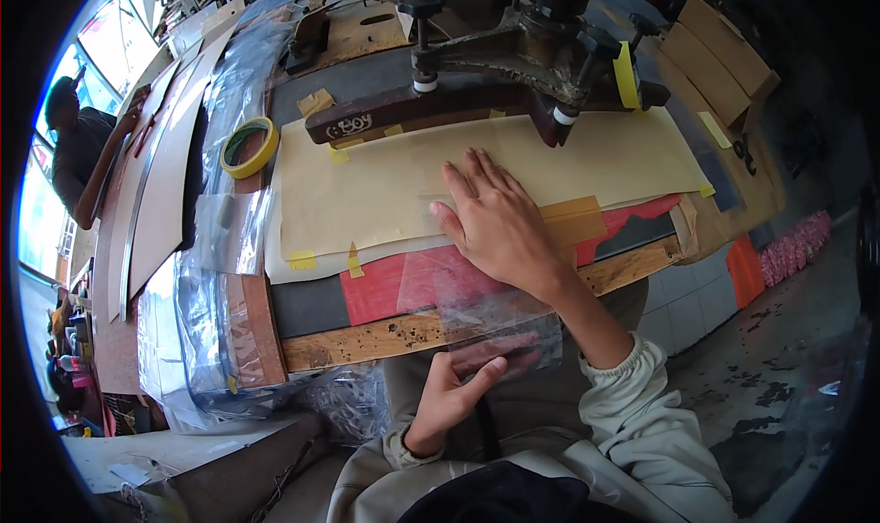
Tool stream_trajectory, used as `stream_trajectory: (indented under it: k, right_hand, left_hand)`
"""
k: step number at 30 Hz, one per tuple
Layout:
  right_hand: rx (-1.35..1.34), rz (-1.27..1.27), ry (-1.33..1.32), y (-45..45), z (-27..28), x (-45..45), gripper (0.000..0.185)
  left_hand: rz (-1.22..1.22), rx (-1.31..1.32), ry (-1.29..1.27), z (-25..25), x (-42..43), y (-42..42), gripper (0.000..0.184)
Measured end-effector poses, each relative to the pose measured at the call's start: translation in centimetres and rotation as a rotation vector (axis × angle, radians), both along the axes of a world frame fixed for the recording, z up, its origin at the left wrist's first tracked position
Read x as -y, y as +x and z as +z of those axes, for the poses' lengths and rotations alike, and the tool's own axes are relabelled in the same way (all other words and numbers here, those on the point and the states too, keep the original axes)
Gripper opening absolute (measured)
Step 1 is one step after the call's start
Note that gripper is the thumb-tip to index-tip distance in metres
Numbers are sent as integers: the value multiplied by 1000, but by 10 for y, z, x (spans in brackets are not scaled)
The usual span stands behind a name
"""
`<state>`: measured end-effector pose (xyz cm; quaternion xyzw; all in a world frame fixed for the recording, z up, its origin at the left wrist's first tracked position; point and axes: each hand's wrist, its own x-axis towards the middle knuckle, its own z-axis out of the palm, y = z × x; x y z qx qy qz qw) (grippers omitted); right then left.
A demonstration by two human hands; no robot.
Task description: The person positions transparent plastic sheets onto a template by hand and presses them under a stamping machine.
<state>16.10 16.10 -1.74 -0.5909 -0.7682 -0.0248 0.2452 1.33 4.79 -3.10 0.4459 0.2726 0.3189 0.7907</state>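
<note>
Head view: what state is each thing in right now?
Right hand: open, palm down on the cream sheet.
Left hand: at the clear film, grip unclear.
Cream sheet: spread out, tape pieces along its near edge.
Clear film: draped over the wooden edge.
Red layer: partly covered.
Tape roll: lying flat.
Dark bar: across the cream sheet's far side.
Wooden edge: pitted.

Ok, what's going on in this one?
The right hand lies flat on a large cream paper sheet, which has a dark metal frame over its far edge. The left hand is at the near end of a clear plastic film and seems to hold it. Another person is beside long flat boards on the left.
</note>
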Motion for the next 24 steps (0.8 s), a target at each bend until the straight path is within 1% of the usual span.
stream_trajectory:
  k: [4, 7, 10, 13, 16, 24]
  right_hand:
    - [8, -4, 5, 0, 0, 0, 53]
    - [15, -11, 4, 0, -1, 0, 53]
    - [42, -15, 14, -1, -3, 0, 54]
    - [72, -18, 34, 0, -4, 1, 51]
    - [73, -19, 27, -1, -4, 1, 51]
    - [90, -29, 14, -3, 0, 2, 52]
  left_hand:
    - [7, -6, -10, 1, 0, 1, 29]
    - [40, -38, 33, 2, 1, 2, 33]
    - [36, -54, 32, -1, 1, 2, 33]
    - [14, -11, -20, 0, 1, 1, 28]
    - [47, 18, -73, 2, 3, 2, 28]
    - [-10, -24, -30, -3, 0, -1, 29]
